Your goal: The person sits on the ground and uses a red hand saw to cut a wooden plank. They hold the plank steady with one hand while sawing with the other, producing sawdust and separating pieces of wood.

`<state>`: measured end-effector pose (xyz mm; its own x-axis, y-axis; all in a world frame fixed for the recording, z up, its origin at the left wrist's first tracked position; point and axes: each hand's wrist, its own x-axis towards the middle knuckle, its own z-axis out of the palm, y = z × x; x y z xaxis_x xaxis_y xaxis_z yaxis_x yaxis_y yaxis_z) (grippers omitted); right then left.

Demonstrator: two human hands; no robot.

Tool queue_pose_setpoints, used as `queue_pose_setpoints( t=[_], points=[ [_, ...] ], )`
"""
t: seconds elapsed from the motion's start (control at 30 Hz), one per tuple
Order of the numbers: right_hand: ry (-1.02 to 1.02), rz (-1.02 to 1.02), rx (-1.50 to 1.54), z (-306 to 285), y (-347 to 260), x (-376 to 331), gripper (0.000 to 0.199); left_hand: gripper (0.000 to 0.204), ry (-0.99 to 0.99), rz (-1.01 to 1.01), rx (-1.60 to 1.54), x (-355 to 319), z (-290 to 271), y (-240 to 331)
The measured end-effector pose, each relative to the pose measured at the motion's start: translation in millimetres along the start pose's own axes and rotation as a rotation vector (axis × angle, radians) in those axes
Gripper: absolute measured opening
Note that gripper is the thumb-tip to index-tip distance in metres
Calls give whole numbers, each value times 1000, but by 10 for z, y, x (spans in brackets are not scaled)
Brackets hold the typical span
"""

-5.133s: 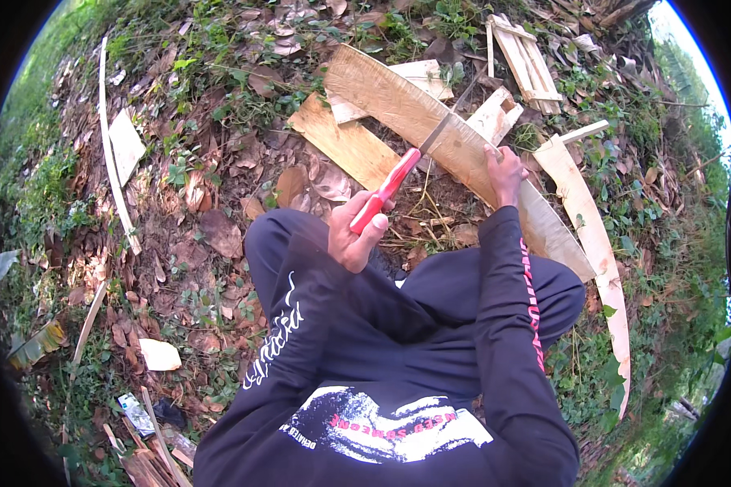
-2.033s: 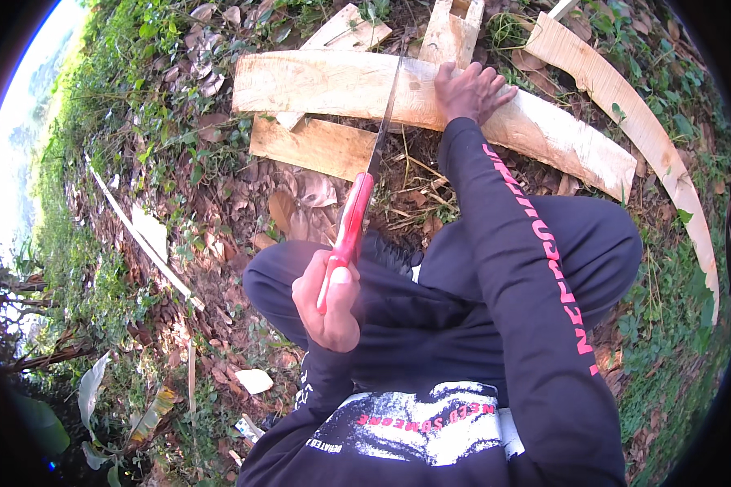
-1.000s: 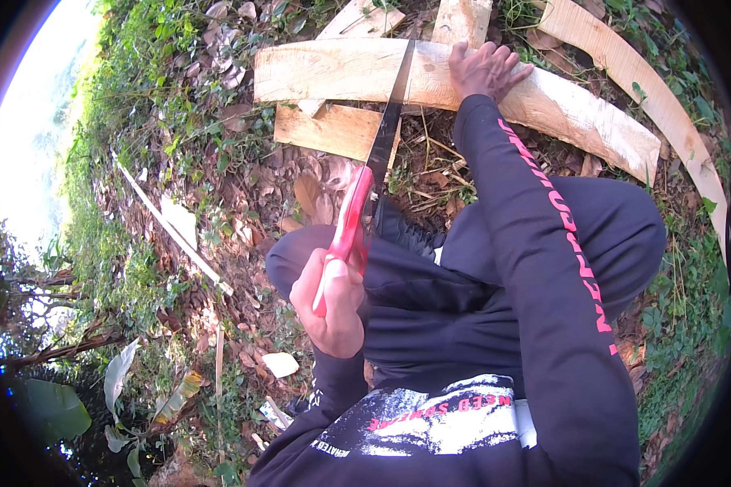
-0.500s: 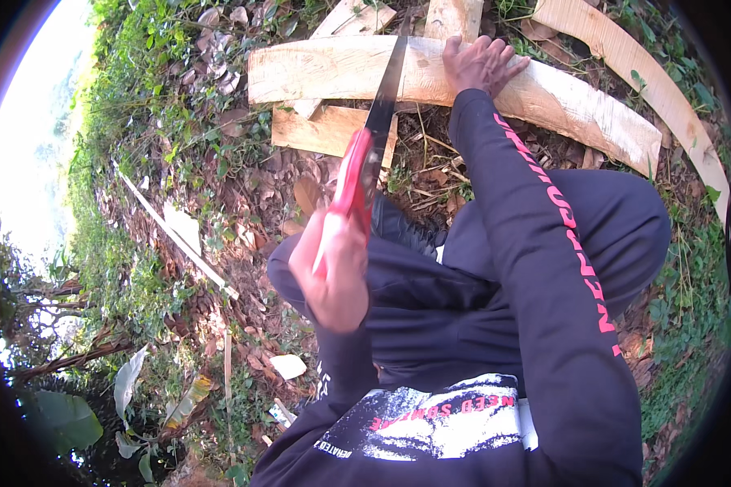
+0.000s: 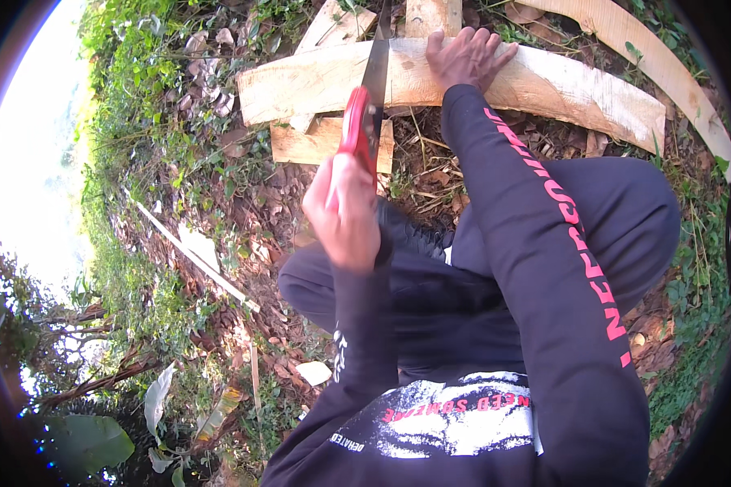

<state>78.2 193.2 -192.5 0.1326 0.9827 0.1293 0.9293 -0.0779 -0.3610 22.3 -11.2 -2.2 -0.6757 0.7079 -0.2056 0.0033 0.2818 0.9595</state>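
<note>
My left hand point(image 5: 348, 215) is closed round the red handle of a handsaw point(image 5: 355, 122). The dark blade lies across a pale, curved wooden plank point(image 5: 568, 85) left of its middle, and its far end runs out past the top of the view. To the right of the blade, my right hand point(image 5: 473, 58) rests on top of the plank with fingers spread, bearing down on it. Beneath the plank sit a flat board point(image 5: 304, 144), a slanted wood piece point(image 5: 337, 26) and an upright-lying offcut point(image 5: 432, 18).
Another long curved plank point(image 5: 666, 73) lies at the far right. My bent legs point(image 5: 593, 207) are just below the work. A thin pale stick point(image 5: 195, 258) and a white scrap point(image 5: 313, 373) lie on leafy ground at the left, with green plants around.
My left hand has pushed the saw forward, away from me, so its handle is now closer to the plank. The right hand keeps its place on the wood; the whole view has shifted slightly.
</note>
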Motion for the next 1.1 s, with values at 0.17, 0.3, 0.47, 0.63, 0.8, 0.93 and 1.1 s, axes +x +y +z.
queue_pose_setpoints(
  t=[0.17,0.3,0.47,0.63,0.8,0.93,1.1],
  points=[
    [47,16,36,108,30,94,54,35,17,4,55,-194,30,54],
    [74,6,-8,141,91,119,54,35,48,8,63,-669,-285,222],
    [53,-8,-10,108,-46,-13,53,29,-33,-37,108,20,138,-5],
    [67,8,-44,191,1,41,55,27,-30,-77,50,-436,-207,231],
    [64,5,-57,206,-7,-21,56,34,-17,8,169,-599,-491,225],
    [-1,-6,-25,135,-130,-39,58,28,-65,79,172,275,60,-226],
    [-10,21,-46,217,-28,-48,57,36,21,38,168,-384,-222,48]
  ],
)
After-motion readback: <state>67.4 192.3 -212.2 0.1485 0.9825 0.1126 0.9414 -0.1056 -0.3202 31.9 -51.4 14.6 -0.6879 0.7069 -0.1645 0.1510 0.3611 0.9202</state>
